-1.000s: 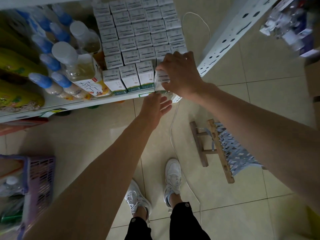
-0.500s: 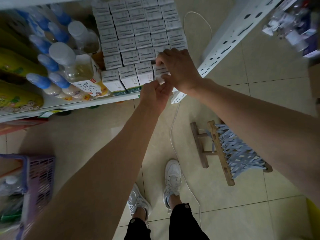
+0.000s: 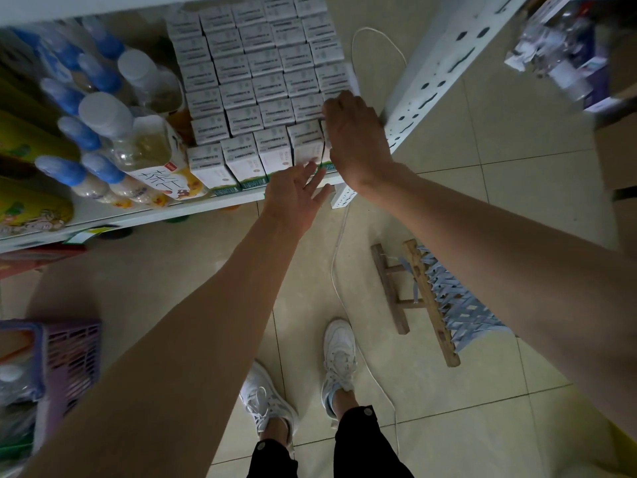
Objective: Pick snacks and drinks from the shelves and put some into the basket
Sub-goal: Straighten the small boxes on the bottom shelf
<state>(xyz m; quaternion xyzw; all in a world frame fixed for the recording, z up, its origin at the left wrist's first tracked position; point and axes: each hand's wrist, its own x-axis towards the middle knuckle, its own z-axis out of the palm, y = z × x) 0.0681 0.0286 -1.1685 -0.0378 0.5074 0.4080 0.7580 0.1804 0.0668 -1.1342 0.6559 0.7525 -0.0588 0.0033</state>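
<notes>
Right hand covers the end carton, grip unclear; left hand open, fingers spread below: slide carton straight out, left supporting underneath, neighbours undisturbed.

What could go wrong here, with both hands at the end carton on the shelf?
1. The right hand covers the end carton at the shelf corner; it might slip off toward the floor.
2. Neighbouring cartons stand packed tight, so pulling one could topple others.
3. A white cable trails by the feet: a possible trip hazard.

Right hand hides its fingers and the end carton.
</notes>
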